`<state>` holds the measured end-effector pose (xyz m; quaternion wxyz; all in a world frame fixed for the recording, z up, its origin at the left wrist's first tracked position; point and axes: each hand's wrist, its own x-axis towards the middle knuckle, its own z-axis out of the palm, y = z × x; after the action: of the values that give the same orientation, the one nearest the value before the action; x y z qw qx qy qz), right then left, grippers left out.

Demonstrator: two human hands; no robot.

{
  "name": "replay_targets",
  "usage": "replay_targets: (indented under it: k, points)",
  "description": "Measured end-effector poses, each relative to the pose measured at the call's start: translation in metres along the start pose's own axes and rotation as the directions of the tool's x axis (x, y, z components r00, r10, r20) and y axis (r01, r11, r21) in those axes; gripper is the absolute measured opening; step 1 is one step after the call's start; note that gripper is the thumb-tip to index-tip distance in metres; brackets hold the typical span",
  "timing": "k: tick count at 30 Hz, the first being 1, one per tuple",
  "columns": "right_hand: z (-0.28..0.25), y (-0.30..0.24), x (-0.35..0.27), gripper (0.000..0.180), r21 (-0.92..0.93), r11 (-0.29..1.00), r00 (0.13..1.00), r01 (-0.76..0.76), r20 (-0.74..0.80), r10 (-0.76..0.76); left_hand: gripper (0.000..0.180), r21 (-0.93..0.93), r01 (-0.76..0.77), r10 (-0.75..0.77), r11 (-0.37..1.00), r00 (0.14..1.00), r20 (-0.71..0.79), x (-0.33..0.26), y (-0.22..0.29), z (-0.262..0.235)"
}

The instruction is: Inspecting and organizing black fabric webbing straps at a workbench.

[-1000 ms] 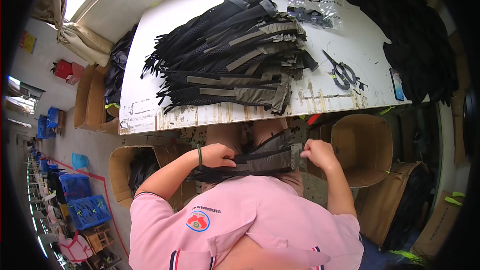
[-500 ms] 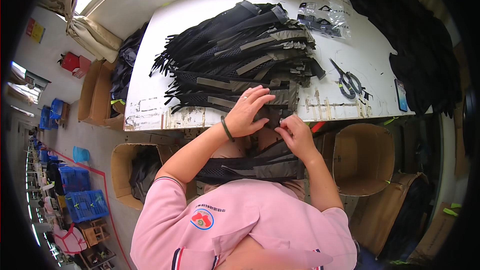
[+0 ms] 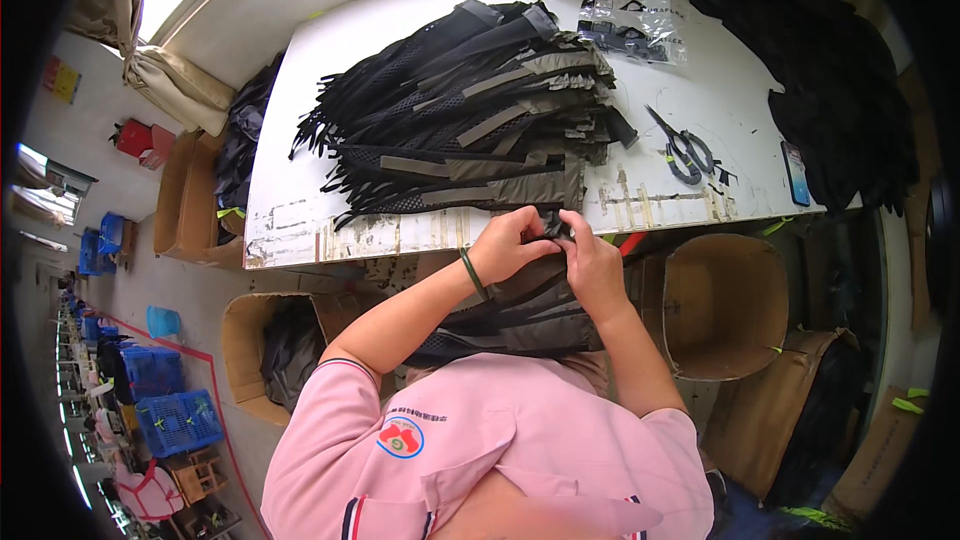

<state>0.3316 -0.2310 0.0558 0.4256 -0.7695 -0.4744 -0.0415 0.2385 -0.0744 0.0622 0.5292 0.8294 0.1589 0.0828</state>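
My left hand [image 3: 508, 246] and my right hand [image 3: 594, 265] meet at the front edge of the table. Their bent fingers pinch the end of a dark fabric piece [image 3: 552, 224], which is mostly hidden by the fingers. Just beyond them lies a heap of black mesh and grey fabric pieces [image 3: 470, 110] with narrow strips hanging from the left ends. More black mesh pieces [image 3: 510, 315] rest across my lap, below my forearms.
Black-handled scissors [image 3: 688, 152], a phone [image 3: 795, 173] and a clear bag of dark buckles [image 3: 632, 25] lie on the white table [image 3: 660, 215]. Dark fabric [image 3: 810, 70] covers its right end. Cardboard boxes [image 3: 728, 305] stand below at both sides.
My left hand has moved right and down from the heap, and its spread fingers have closed on the dark piece. My right hand has shifted slightly, its fingers now beside the left's.
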Motion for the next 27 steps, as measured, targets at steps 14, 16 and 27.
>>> replay_targets:
  k: [14, 16, 27]
  points:
    - [0.025, 0.023, -0.017, 0.022, 0.654, 0.263, 0.668, -0.71, 0.506, 0.545, 0.026, 0.153, -0.187, 0.178, 0.97, 0.981, 0.07, -0.038, 0.0, 0.021]
    - [0.026, 0.021, -0.025, 0.019, 0.666, 0.103, 0.633, -0.739, 0.632, 0.448, 0.021, -0.043, -0.037, 0.043, 0.998, 0.987, 0.155, -0.036, -0.013, 0.021]
    - [0.005, 0.011, -0.04, 0.017, 0.649, -0.307, 0.675, -0.696, 0.738, 0.031, 0.013, -0.581, -0.012, 0.105, 0.814, 0.986, 0.127, -0.029, -0.018, 0.001]
